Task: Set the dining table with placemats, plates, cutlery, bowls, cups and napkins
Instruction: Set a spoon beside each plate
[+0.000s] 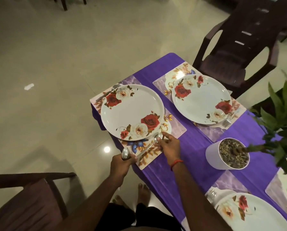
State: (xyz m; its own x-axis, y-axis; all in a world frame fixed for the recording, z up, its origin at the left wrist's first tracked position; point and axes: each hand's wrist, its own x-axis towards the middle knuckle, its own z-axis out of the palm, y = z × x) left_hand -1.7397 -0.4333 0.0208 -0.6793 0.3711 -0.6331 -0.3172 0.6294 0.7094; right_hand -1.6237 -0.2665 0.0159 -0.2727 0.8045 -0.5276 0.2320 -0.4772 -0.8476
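A white plate with red roses [131, 110] sits on a floral placemat [176, 129] at the table's near corner. My right hand [168, 146] pinches a steel spoon [149, 145] lying on the placemat just below the plate's rim. My left hand [121, 165] grips other steel spoons [125, 153] at the table edge, bowls pointing up. A fork [107, 93] lies on the placemat at the plate's far left side. A second rose plate [201, 99] rests on its own placemat [159, 83] further right.
A white pot [212, 155] with pebbles and a green plant [282, 117] stands on the purple tablecloth [196, 147]. A third plate [249, 214] is at the lower right. A dark plastic chair [239, 47] stands beyond the table, a wooden chair [28, 197] at the lower left.
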